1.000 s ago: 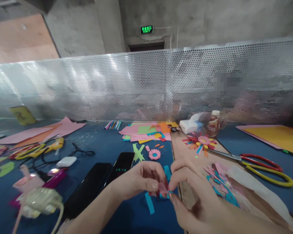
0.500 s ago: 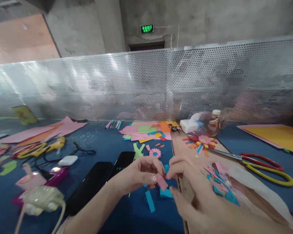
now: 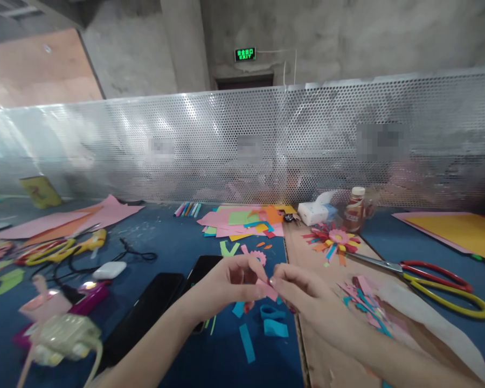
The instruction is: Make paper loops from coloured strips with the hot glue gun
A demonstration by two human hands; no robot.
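Between my two hands is a small pink paper piece (image 3: 268,290). My left hand (image 3: 236,283) pinches its left side between thumb and fingers. At its upper right edge, the closed thumb and fingertips of my right hand (image 3: 301,291) grip it too. Blue paper strips (image 3: 247,343) and a curled blue paper loop (image 3: 271,311) lie on the table just below. Behind my hands sits a pink paper flower (image 3: 259,255), partly covered by my left fingers. Green paper strips (image 3: 228,249) rest beside it.
Scissors (image 3: 436,277) with red and yellow handles lie at right by a multicoloured paper flower (image 3: 334,237). A bottle (image 3: 354,210) and tissue pack (image 3: 316,211) stand behind. Two phones (image 3: 145,310), cables and a power strip (image 3: 89,296) are at left. A perforated metal screen (image 3: 210,145) bounds the table.
My right hand has closed in from the right and now pinches the pink paper, its fingers earlier being spread. The blue loop below has come into fuller view.
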